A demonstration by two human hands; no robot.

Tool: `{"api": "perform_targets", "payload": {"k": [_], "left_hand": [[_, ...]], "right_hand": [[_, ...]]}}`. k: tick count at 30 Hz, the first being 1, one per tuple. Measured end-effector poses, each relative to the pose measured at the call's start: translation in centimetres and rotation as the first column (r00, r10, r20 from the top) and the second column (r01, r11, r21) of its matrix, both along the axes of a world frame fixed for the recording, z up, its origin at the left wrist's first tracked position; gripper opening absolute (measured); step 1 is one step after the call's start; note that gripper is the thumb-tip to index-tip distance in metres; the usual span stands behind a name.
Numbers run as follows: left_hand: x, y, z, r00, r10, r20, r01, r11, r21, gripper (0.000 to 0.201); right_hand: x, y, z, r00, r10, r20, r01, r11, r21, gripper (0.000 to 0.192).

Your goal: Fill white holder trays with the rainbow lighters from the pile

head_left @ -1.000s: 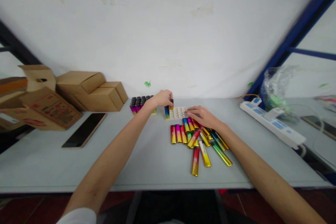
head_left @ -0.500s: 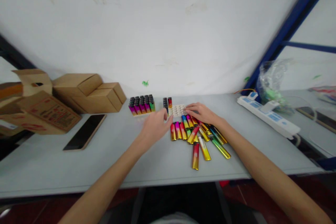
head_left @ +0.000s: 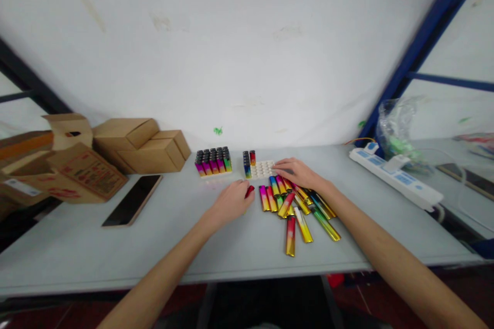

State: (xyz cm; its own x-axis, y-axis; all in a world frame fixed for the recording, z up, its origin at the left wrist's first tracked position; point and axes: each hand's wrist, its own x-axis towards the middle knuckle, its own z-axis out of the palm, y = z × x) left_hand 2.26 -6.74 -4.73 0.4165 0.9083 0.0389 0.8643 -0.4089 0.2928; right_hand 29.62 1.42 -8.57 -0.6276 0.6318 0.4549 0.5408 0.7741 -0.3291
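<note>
My left hand (head_left: pixel 231 202) lies on the grey table with its fingers closed around a red and gold lighter (head_left: pixel 249 191) taken from the left end of a loose pile of shiny lighters (head_left: pixel 295 205). My right hand (head_left: pixel 294 171) rests flat on the right part of a white tray with round holes (head_left: pixel 262 168). A few lighters (head_left: pixel 249 163) stand upright at the tray's left end. Further left stands a full block of upright lighters (head_left: pixel 213 160).
A dark phone (head_left: pixel 133 192) lies on the left of the table. Cardboard boxes (head_left: pixel 133 145) are stacked at the back left. A white power strip (head_left: pixel 395 179) and a clear plastic bag (head_left: pixel 397 128) sit at the right, by a blue frame post (head_left: pixel 417 51).
My left hand left the upright lighters at the tray, came back toward me, and closed on a red lighter at the pile's left end. My right hand stayed on the tray.
</note>
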Motion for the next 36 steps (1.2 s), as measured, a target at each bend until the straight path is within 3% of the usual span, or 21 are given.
{"api": "perform_targets", "payload": {"k": [2,5,8,12,19,30,36], "left_hand": [[-0.3,0.3,0.5,0.971,-0.060,0.231,0.070,0.997,-0.034,0.024],[-0.2,1.0,1.5,0.814,-0.084,0.575,0.140,0.989,-0.054,0.024],[0.5,2.3,2.0,0.698,-0.072,0.712,0.059,0.997,0.044,0.029],[1.7,3.7,1.7,0.673,-0.037,0.739,-0.080,0.989,0.122,0.039],[1.7,2.9,0.0,0.762,0.096,0.640,-0.198,0.976,0.089,0.041],[1.9,2.9,-1.2,0.782,0.093,0.617,-0.149,0.988,0.040,0.031],[1.6,2.6,-1.2,0.753,0.077,0.653,-0.148,0.987,0.055,0.040]], "right_hand": [[0.0,0.0,0.0,1.000,0.010,0.008,-0.011,1.000,0.007,0.038],[0.1,0.1,-0.2,1.000,0.014,0.007,-0.014,1.000,0.005,0.037],[0.1,0.3,-0.4,1.000,0.004,-0.002,-0.004,1.000,0.004,0.036],[0.1,0.4,-0.4,1.000,0.003,0.023,-0.003,1.000,0.024,0.034],[0.3,0.5,-0.7,1.000,-0.006,0.017,0.006,1.000,-0.018,0.035],[0.3,0.5,-0.6,1.000,-0.003,0.006,0.003,1.000,-0.015,0.034],[0.3,0.5,-0.7,1.000,-0.003,0.003,0.003,1.000,-0.016,0.034]]}}
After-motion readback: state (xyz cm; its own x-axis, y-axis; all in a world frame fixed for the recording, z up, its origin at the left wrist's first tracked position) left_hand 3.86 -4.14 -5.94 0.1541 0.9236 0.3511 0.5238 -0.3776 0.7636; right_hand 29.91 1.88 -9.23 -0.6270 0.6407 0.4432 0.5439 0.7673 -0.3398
